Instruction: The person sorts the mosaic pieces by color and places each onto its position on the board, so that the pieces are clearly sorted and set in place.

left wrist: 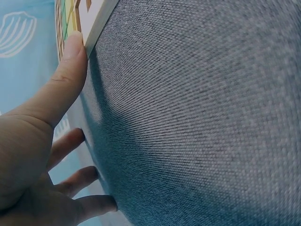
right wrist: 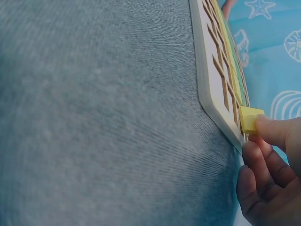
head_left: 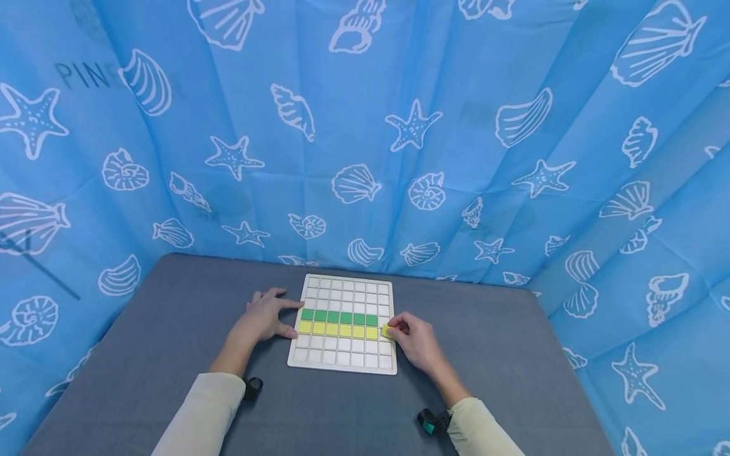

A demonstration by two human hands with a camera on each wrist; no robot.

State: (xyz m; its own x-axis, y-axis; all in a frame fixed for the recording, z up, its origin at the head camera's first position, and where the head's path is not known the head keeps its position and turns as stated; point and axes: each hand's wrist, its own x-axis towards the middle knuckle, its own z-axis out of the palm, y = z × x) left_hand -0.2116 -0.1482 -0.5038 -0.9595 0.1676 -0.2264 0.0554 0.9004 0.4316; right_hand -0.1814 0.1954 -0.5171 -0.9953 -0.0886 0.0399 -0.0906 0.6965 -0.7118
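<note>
A white grid board (head_left: 342, 360) lies on the grey table, its small square cells in rows. One row holds several green square tiles (head_left: 339, 316), and the row just below holds several yellow square tiles (head_left: 345, 330). My right hand (head_left: 417, 342) pinches a yellow tile (right wrist: 249, 119) between thumb and fingers at the board's right edge, tilted over the last cell of the yellow row. My left hand (head_left: 267, 318) is spread at the board's left side; in the left wrist view its thumb (left wrist: 70, 61) touches the board's edge, other fingertips resting on the table.
Grey cloth covers the table (head_left: 342, 411) around the board. A blue curtain (head_left: 365, 126) with white shells and starfish hangs behind and at both sides. Dark bands (head_left: 253, 387) sit at both wrists, beside the light sleeves (head_left: 199, 415).
</note>
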